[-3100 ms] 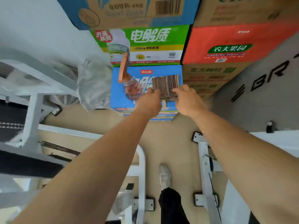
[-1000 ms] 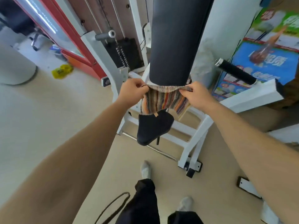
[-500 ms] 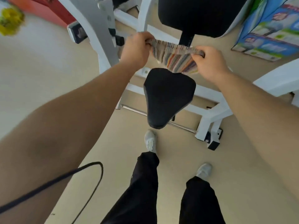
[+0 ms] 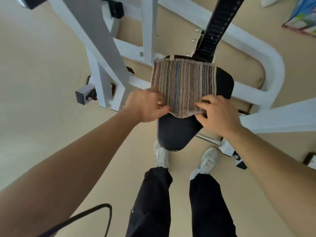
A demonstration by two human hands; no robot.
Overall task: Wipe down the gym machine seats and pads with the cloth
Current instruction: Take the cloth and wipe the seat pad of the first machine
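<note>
A striped multicoloured cloth [image 4: 183, 84] lies spread flat over the rear half of the black padded gym seat [image 4: 174, 132]. My left hand [image 4: 145, 105] pinches the cloth's near left corner. My right hand [image 4: 218, 114] presses fingers on the near right corner. The seat's narrow front end is bare and points toward my feet. Part of the seat's right side [image 4: 224, 81] also shows beside the cloth. The back pad is out of view.
White machine frame bars [image 4: 106, 53] rise left of the seat and a curved white tube [image 4: 271, 65] runs right. A black notched adjustment post [image 4: 217, 26] stands behind the seat. My shoes [image 4: 160, 155] stand on the beige floor. A black cable [image 4: 82, 218] loops lower left.
I carried the cloth from the boxes past the back pad. Since half a second ago it has come down from hanging above the seat to lying spread on it, and my view tilted down.
</note>
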